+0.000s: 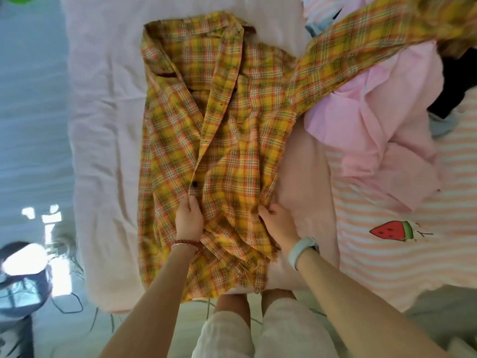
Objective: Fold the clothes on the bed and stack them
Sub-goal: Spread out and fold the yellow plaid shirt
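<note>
Both hands hold cloth near the lower part of a yellow plaid shirt [206, 140] spread front-up on the pink bed sheet [103, 104]. Farthest left, beyond the bed's edge, a pale blue floor [31, 112] shows bright patches of reflected light, and a dark rounded object sits at the lower left, too blurred to name.

From the bottom edge the left forearm rises straight and slants slightly rightward, with a red bead bracelet [184, 245] at the wrist. That left hand [189, 218] lies palm down on the shirt, thumb and fingers curled together to pinch the button placket just below a dark button [195, 183]. The shirt's collar points away from the person, and its left side lies fairly flat.

To the right, the right hand [277, 223] also reaches in palm down, its fingertips pinching a bunched gather of the shirt's right side edge; how much cloth sits inside the pinch is hard to judge. A pale wristband [302, 250] circles that wrist, and the forearm runs back down to the lower right corner. One sleeve of the shirt stretches up and right, draped over a heap of pink garments [374, 130]. Beside the heap lies a pink-and-white striped cloth [387, 259] printed with a watermelon slice [392, 230].
</note>
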Motion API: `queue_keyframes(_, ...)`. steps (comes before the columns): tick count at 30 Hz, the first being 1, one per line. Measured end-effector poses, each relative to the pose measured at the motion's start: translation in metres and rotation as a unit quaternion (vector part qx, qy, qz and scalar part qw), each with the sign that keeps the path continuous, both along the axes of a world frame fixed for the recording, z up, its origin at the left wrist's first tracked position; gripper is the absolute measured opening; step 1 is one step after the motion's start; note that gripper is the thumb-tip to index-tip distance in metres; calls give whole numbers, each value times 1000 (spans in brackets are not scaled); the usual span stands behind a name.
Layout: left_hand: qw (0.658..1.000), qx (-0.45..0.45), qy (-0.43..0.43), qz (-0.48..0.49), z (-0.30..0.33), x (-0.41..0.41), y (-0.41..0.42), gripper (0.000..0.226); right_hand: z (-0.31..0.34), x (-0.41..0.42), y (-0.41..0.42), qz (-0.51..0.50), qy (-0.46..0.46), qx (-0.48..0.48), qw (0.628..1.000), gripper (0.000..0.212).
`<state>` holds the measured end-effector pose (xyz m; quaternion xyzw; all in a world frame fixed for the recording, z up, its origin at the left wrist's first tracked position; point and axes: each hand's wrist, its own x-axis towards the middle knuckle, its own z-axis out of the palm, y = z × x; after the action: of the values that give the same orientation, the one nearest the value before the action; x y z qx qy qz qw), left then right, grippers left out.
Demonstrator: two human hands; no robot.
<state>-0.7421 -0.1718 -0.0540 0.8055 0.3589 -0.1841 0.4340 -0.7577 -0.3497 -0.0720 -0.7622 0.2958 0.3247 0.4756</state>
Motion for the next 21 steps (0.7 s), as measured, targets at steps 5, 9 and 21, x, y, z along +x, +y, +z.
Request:
queue_keyframes(5, 992, -125, 29, -13, 7, -14, -2, 35, 22, 3, -31, -132, -84, -119, 980, 25)
queue_keyframes(9, 977, -201, 53, 35, 13, -23, -26, 30, 58, 5, -86, -70, -205, -236, 947, 25)
queue_keyframes(21, 976, 219, 3, -9, 4, -59, -44, 52, 4, -44, -94, 89, -42, -304, 948, 52)
